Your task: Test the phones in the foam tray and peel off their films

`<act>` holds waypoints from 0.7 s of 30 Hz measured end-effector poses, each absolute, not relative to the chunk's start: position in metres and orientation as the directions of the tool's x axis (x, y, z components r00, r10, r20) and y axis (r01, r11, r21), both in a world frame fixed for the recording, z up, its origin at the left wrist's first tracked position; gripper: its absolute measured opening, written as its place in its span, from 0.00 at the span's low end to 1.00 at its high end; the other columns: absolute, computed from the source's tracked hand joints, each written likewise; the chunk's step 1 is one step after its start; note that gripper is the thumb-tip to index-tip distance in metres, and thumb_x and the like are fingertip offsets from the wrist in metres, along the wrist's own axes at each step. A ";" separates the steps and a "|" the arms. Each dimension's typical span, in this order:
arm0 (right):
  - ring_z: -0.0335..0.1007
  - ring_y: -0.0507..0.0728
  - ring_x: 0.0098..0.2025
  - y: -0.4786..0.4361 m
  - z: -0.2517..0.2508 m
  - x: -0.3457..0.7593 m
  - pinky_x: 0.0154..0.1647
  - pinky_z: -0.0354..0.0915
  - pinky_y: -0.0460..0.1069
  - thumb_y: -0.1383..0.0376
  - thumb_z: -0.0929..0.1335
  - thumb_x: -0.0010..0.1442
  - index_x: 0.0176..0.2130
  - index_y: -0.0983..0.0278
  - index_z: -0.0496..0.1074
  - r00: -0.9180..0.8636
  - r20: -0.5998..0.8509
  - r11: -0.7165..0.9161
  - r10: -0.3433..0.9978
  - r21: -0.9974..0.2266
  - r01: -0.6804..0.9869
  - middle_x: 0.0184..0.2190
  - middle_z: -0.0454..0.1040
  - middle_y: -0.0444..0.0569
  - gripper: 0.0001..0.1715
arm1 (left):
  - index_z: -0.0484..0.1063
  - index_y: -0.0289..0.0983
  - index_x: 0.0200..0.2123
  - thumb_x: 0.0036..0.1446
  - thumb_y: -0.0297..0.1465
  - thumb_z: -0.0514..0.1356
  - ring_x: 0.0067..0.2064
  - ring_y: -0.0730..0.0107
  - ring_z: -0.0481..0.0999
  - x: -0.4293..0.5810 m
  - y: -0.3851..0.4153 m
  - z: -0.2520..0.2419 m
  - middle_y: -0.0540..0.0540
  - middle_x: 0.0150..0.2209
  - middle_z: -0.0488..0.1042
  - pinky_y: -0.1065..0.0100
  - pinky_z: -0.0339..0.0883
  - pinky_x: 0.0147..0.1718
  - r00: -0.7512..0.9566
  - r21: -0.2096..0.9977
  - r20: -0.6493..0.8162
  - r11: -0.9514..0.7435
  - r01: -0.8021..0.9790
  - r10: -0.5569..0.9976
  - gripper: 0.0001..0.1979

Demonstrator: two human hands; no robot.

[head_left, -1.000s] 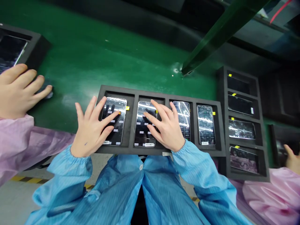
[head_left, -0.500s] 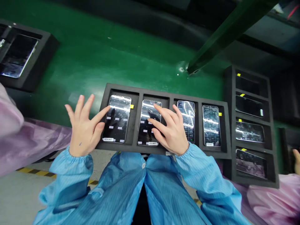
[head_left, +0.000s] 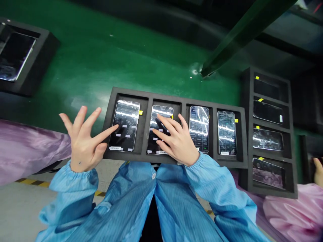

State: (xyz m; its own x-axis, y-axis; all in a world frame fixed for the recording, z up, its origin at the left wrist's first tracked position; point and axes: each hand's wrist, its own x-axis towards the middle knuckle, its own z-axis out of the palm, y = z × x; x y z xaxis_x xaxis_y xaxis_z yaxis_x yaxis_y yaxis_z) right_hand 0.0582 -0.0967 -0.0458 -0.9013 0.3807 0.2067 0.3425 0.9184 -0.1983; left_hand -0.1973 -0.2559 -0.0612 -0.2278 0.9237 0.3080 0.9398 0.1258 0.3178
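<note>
A black foam tray [head_left: 143, 148] lies across in front of me, with a smartphone in each of its compartments. My left hand [head_left: 85, 139] is open, fingers spread, its index fingertip at the screen of the leftmost phone [head_left: 126, 117]. Over the second phone [head_left: 161, 111] my right hand [head_left: 178, 137] is open too, fingers apart, its fingertips on or just above the screen and covering part of it. Small pale blocks show on both of these dark screens. To the right, the third phone [head_left: 199, 126] and the fourth phone [head_left: 226, 131] show grid-like screens.
A second foam tray [head_left: 249, 141] with several phones stands to the right, beside a co-worker's pink sleeve [head_left: 295, 211] and hand [head_left: 318, 171]. Another foam tray [head_left: 41, 64] sits at the far left on the green table [head_left: 151, 64]. A green post [head_left: 234, 43] rises behind.
My left index fingertip has moved down the leftmost phone's screen. My right hand has shifted left over the second phone. The whole view has shifted slightly.
</note>
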 end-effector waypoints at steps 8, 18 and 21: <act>0.63 0.60 0.59 -0.097 -0.040 0.072 0.67 0.50 0.65 0.60 0.63 0.67 0.46 0.58 0.77 -0.822 0.336 0.887 0.460 -0.212 0.410 0.64 0.65 0.53 0.15 | 0.67 0.54 0.58 0.66 0.39 0.42 0.73 0.49 0.40 -0.191 -0.247 -0.062 0.57 0.72 0.42 0.31 0.24 0.69 -0.106 0.320 0.226 0.029 0.947 0.968 0.22; 0.62 0.61 0.61 -0.098 -0.044 0.078 0.68 0.49 0.65 0.60 0.63 0.67 0.47 0.57 0.77 -0.821 0.274 0.863 0.502 -0.226 0.452 0.65 0.63 0.52 0.16 | 0.60 0.57 0.62 0.65 0.46 0.36 0.73 0.50 0.40 -0.184 -0.242 -0.059 0.57 0.72 0.38 0.31 0.25 0.68 -0.047 0.303 0.184 -0.012 0.953 0.982 0.27; 0.63 0.61 0.60 -0.099 -0.042 0.086 0.67 0.51 0.64 0.62 0.63 0.66 0.45 0.57 0.78 -0.781 0.330 0.847 0.531 -0.232 0.478 0.65 0.64 0.49 0.15 | 0.63 0.56 0.61 0.65 0.48 0.39 0.73 0.46 0.41 -0.184 -0.240 -0.061 0.55 0.72 0.39 0.31 0.26 0.68 -0.034 0.303 0.142 -0.011 0.953 0.989 0.26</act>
